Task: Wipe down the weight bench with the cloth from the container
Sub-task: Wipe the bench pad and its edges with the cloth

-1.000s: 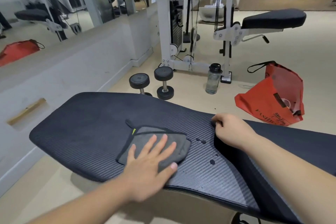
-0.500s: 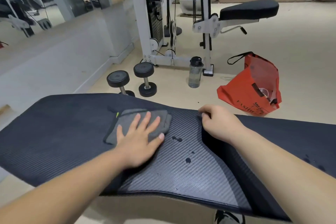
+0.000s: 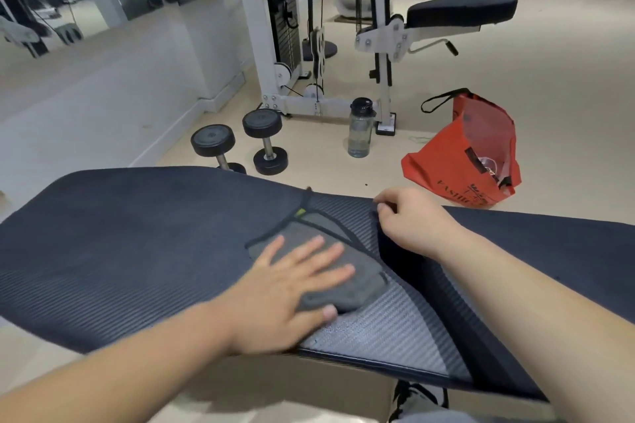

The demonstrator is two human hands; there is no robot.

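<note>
Folded grey microfibre cloth with dark trim (image 3: 338, 259) lies on the black ribbed weight bench pad (image 3: 137, 233), beside its gap. Left hand (image 3: 292, 288) presses flat on it, fingers spread; right hand (image 3: 412, 220), loosely curled, grips the pad's edge.

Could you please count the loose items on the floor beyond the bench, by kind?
Dumbbells: 2
Water bottles: 1
Red bags: 1
Total: 4
</note>
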